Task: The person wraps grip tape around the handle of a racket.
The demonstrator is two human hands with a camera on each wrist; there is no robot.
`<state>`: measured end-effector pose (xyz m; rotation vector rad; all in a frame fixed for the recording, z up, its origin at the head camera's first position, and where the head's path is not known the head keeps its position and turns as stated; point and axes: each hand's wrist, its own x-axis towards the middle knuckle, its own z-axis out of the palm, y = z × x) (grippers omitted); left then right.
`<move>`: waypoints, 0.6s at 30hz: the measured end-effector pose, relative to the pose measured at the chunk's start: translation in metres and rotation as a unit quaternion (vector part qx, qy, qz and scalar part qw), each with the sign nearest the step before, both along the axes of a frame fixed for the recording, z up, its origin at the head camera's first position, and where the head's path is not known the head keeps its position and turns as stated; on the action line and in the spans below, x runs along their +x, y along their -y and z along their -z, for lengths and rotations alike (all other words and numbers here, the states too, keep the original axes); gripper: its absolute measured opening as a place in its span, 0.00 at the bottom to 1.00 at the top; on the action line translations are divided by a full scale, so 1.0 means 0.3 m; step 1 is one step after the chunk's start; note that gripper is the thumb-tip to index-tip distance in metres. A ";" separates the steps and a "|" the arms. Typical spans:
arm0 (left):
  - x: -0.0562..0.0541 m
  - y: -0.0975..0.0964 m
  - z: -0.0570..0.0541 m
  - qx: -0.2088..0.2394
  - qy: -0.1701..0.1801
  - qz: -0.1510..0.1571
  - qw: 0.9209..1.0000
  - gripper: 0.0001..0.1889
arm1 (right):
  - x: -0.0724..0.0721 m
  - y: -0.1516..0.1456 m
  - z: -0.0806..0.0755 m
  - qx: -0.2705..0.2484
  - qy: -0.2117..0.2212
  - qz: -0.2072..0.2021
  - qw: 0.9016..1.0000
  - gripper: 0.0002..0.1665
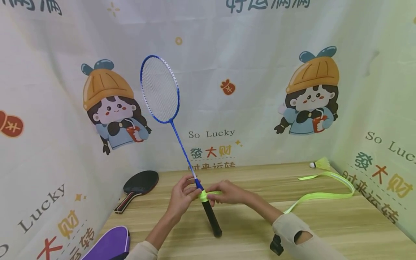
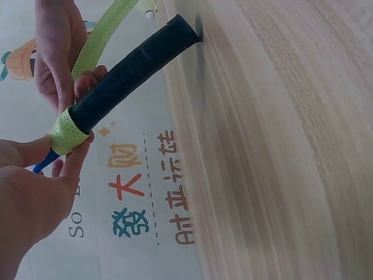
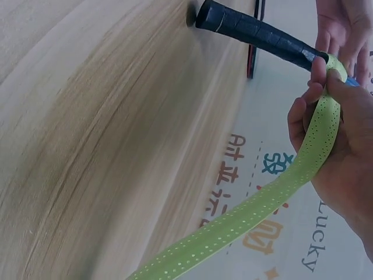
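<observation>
A blue and white badminton racket (image 1: 183, 146) leans head-up over the table, its black handle (image 1: 212, 218) pointing down toward me. Yellow-green perforated grip tape (image 2: 69, 133) is wound round the upper end of the handle. With thumb and fingers my left hand (image 1: 182, 196) pinches the racket at that wrapped part. My right hand (image 1: 227, 192) pinches the tape close beside the handle. From the right hand a long free length of tape (image 3: 245, 224) trails away, and its far part (image 1: 328, 195) curves over the table at the right.
A black table tennis bat (image 1: 141, 182) lies at the left back of the wooden table (image 1: 253, 231). Nearer, a purple case (image 1: 108, 243) sits at the left edge. A yellow shuttlecock (image 1: 321, 164) lies in the far right corner. Printed cloth walls (image 1: 208, 108) surround the table.
</observation>
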<state>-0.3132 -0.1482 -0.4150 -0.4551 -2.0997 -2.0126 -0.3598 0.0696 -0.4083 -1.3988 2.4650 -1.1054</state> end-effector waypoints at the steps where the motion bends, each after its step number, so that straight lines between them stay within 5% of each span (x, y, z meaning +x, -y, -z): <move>1: 0.001 0.002 0.001 0.005 0.006 0.000 1.000 0.25 | 0.001 0.003 0.001 0.000 -0.001 0.000 1.000 0.13; 11: 0.015 0.005 0.007 -0.043 -0.008 -0.030 0.999 0.25 | 0.014 0.033 0.018 -0.026 -0.010 0.044 0.999 0.10; 18: 0.030 -0.007 0.007 -0.037 0.016 -0.045 0.998 0.22 | 0.020 0.056 0.031 -0.046 0.021 0.050 0.997 0.11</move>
